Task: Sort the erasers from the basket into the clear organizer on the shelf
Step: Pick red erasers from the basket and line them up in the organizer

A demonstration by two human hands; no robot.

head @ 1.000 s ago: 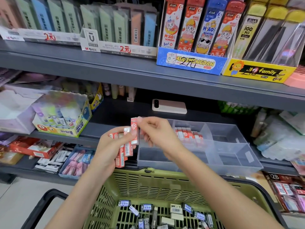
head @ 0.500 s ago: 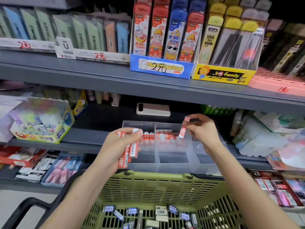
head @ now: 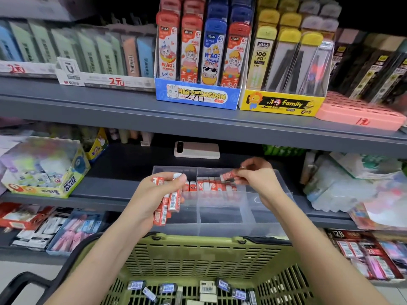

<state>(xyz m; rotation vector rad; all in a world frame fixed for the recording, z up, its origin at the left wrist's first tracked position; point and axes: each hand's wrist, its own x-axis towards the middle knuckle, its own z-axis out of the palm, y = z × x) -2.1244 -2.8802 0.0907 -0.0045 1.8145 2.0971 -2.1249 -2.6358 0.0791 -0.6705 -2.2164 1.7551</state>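
A clear organizer (head: pixel 222 225) with several compartments stands on the middle shelf. A row of red erasers (head: pixel 214 187) stands in its back compartments. My left hand (head: pixel 158 194) grips a bunch of red erasers (head: pixel 170 202) in front of the organizer's left side. My right hand (head: pixel 256 176) pinches one red eraser (head: pixel 228 175), tilted, just above the right end of the row. Below, the green basket (head: pixel 198 254) holds several dark-wrapped and white erasers (head: pixel 207 287) on its floor.
A pink phone (head: pixel 197 150) lies on the shelf behind the organizer. A glue box (head: pixel 46 170) sits to the left, plastic-wrapped packs (head: pixel 343 186) to the right. Display boxes of pencil leads fill the upper shelf (head: pixel 198 122). The basket's black handle (head: pixel 26 282) hangs at lower left.
My right hand has taken one red eraser from the left hand's bunch, carried it right and lowered it to the row in the organizer. The view has shifted slightly.
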